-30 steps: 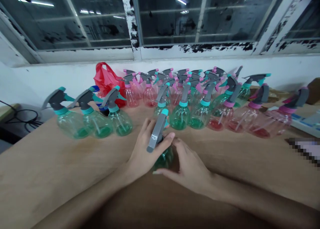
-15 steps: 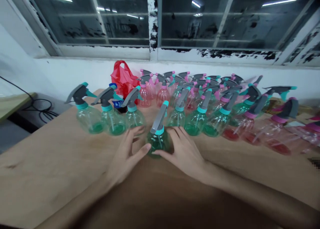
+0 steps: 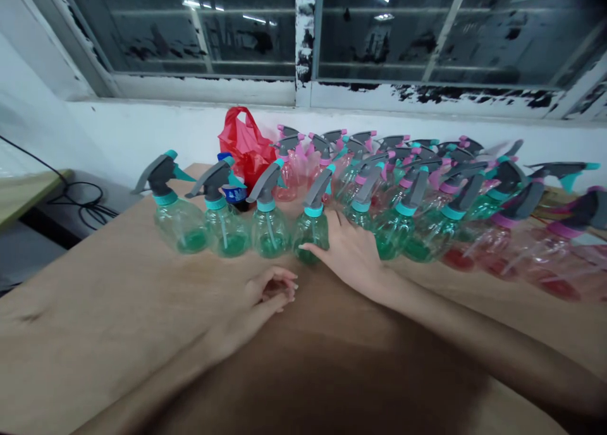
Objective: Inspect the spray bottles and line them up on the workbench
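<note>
**Probably light and slick: a green spray bottle best held by its round belly**

The green spray bottle (image 3: 309, 228) stands upright at the near edge of a row on the counter (image 3: 156, 308), with a turquoise collar (image 3: 313, 212) and a grey trigger head (image 3: 320, 185) above its clear body. A little green liquid lies low inside, so it should feel light, with most of its weight near the base. The thin-looking wall likely gives under a squeeze and springs back; the smooth, rounded surface may slip if pinched too lightly. It hardly looks fragile, though the tall head could make it tippy when pushed high up. The belly seems the sound place to hold, low and from both sides; the collar would serve for a light steadying touch, and the trigger is better left alone.

The right hand (image 3: 355, 250) does roughly that: its fingers close around the bottle from three o'clock, thumb across the front at six, though their tips are partly hidden and the pressure cannot be told. The left hand (image 3: 258, 291), at seven o'clock from the bottle, holds nothing, its fingers loosely curled. A similar bottle (image 3: 270, 229) stands just beside at nine o'clock; a red bag (image 3: 247, 147) sits at eleven.
</note>
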Action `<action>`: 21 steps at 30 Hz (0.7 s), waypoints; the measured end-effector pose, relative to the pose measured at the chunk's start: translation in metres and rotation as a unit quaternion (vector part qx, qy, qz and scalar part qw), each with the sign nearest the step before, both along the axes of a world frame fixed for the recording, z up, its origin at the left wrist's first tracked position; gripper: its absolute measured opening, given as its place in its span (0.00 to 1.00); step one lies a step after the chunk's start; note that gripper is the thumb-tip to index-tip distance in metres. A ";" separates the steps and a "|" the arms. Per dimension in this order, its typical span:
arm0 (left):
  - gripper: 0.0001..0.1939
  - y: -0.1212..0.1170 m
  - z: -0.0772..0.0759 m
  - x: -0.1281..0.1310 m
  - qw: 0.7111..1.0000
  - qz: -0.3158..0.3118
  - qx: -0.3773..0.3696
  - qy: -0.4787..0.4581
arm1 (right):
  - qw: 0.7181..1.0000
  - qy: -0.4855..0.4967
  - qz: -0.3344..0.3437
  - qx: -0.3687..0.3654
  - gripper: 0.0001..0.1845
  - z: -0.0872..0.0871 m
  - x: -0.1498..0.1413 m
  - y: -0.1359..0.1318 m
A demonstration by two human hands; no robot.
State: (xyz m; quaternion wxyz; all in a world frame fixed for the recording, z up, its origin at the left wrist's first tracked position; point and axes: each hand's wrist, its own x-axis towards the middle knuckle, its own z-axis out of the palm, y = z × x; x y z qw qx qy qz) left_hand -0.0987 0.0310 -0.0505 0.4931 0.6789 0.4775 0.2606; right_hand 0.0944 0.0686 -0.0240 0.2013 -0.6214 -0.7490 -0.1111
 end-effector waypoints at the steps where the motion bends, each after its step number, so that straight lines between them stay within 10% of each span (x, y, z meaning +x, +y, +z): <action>1: 0.11 0.002 -0.001 0.000 1.000 -0.009 0.001 0.003 | 1.000 -0.004 -0.004 -0.008 0.35 0.001 0.000 0.002; 21: 0.09 0.013 -0.002 0.007 1.000 -0.022 0.008 0.007 | 1.000 -0.002 0.002 0.017 0.35 0.006 0.012 -0.013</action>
